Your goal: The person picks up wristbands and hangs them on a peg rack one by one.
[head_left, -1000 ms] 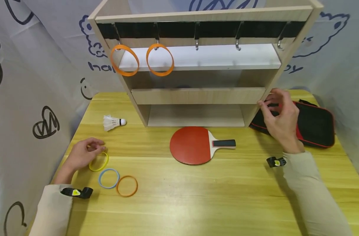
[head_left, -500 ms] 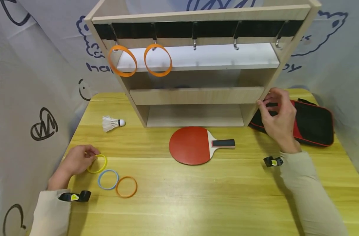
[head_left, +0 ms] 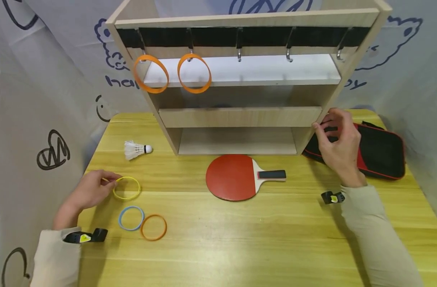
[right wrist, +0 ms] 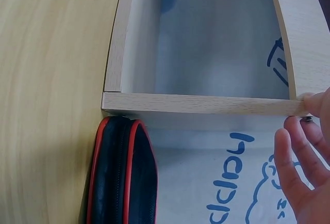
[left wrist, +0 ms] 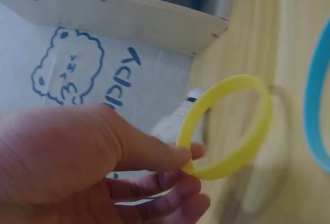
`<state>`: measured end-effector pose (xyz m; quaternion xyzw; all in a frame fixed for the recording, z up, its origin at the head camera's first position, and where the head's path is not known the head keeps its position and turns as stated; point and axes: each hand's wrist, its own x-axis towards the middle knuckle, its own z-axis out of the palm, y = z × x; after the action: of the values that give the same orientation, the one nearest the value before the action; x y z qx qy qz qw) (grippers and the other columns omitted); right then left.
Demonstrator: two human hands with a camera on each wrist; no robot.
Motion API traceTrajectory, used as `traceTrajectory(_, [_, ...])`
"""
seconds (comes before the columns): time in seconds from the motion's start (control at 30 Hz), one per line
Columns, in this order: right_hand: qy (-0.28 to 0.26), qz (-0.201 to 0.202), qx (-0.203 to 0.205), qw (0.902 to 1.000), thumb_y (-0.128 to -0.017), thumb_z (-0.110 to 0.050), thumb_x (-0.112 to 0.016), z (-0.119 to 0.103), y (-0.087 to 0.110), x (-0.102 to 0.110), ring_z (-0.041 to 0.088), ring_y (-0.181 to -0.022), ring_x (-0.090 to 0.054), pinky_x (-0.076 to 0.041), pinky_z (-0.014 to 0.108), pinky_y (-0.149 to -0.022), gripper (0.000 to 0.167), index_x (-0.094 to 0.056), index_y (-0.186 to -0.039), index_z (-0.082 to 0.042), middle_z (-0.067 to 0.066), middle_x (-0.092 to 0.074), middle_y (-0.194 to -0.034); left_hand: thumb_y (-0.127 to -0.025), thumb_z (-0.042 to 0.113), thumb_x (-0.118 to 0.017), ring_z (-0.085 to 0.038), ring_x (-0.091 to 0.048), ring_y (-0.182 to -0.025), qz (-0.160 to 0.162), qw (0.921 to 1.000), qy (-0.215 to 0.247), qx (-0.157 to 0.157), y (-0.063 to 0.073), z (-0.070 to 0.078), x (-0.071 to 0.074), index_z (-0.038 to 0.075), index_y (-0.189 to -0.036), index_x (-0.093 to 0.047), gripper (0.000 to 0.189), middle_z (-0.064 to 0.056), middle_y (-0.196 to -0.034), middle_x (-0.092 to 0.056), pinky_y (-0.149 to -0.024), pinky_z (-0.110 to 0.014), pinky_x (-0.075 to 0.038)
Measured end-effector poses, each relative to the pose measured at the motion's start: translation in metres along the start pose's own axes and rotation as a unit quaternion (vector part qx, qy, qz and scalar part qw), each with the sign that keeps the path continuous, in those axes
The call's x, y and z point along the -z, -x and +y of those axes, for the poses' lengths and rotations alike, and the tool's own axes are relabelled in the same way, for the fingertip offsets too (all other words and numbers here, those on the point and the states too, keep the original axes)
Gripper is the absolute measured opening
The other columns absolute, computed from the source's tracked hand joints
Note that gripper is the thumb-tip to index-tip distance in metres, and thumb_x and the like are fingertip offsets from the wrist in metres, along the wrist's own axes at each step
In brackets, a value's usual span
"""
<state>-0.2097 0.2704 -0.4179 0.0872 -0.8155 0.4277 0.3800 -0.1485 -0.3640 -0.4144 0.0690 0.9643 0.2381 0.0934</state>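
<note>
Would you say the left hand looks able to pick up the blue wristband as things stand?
Probably yes: the blue wristband lies uncovered on the table near the left hand, though that hand pinches the yellow wristband, which may hamper it.

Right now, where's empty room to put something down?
Bare table: between the yellow ring and red paddle, and bigger, between the tabletop orange ring and right sleeve. Crowded: around the blue ring; beside the shelf, by the right hand and black case.
</note>
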Motion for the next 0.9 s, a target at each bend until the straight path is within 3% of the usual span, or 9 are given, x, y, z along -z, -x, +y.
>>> traceTrajectory(0.13, [0.003, 0.001, -0.002, 1.0, -0.093, 0.009, -0.079, -0.001, 0.0, 0.0, -0.017, -0.093, -0.059, -0.047, -0.001, -0.079, 0.045, -0.061, -0.133, 0.01, 0.029, -0.075, -0.109, -0.107, 0.002, -0.064, -0.022, -0.073, -0.092, -0.003, 0.9984, 0.056, -0.011, 0.001, 0.007, 0.004, -0.011, -0.126, -0.072, 0.024, -0.032, -0.122, -0.073, -0.066, -0.022, -0.056])
traceTrajectory(0.27, [0.003, 0.002, -0.001, 1.0, -0.092, 0.009, -0.079, -0.001, 0.0, 0.0, -0.018, -0.092, -0.059, -0.046, -0.001, -0.078, 0.044, -0.062, -0.133, 0.01, 0.03, -0.075, -0.109, -0.107, 0.004, -0.067, -0.002, -0.069, -0.085, 0.003, 0.9943, 0.102, -0.032, -0.001, 0.015, 0.008, -0.009, -0.127, -0.07, 0.024, -0.024, -0.116, -0.074, -0.068, -0.023, -0.06])
traceTrajectory(0.4, [0.003, 0.001, 0.004, 1.0, -0.092, 0.009, -0.079, 0.0, 0.0, 0.0, -0.018, -0.092, -0.059, -0.046, -0.001, -0.079, 0.045, -0.062, -0.133, 0.01, 0.03, -0.076, -0.109, -0.105, 0.005, -0.07, 0.001, -0.069, -0.086, 0.022, 0.9923, 0.109, -0.054, -0.003, 0.026, 0.015, -0.005, -0.126, -0.072, 0.023, -0.014, -0.108, -0.076, -0.069, -0.023, -0.059])
traceTrajectory(0.63, [0.003, 0.003, 0.004, 1.0, -0.092, 0.008, -0.08, 0.002, 0.0, 0.0, -0.018, -0.092, -0.059, -0.047, -0.001, -0.079, 0.045, -0.062, -0.134, 0.009, 0.03, -0.076, -0.109, -0.107, 0.005, -0.068, 0.006, -0.071, -0.089, 0.039, 0.9874, 0.132, -0.078, -0.013, 0.053, 0.019, 0.001, -0.129, -0.071, 0.022, -0.02, -0.114, -0.075, -0.073, -0.017, -0.06])
traceTrajectory(0.9, [0.008, 0.002, 0.002, 1.0, -0.093, 0.007, -0.08, 0.001, 0.0, 0.0, -0.018, -0.092, -0.059, -0.046, -0.002, -0.079, 0.045, -0.062, -0.134, 0.008, 0.03, -0.076, -0.109, -0.104, 0.004, -0.074, -0.001, -0.075, -0.092, 0.061, 0.9707, 0.204, -0.112, -0.027, 0.093, 0.012, -0.001, -0.127, -0.072, 0.024, -0.005, -0.109, -0.076, -0.085, -0.011, -0.062])
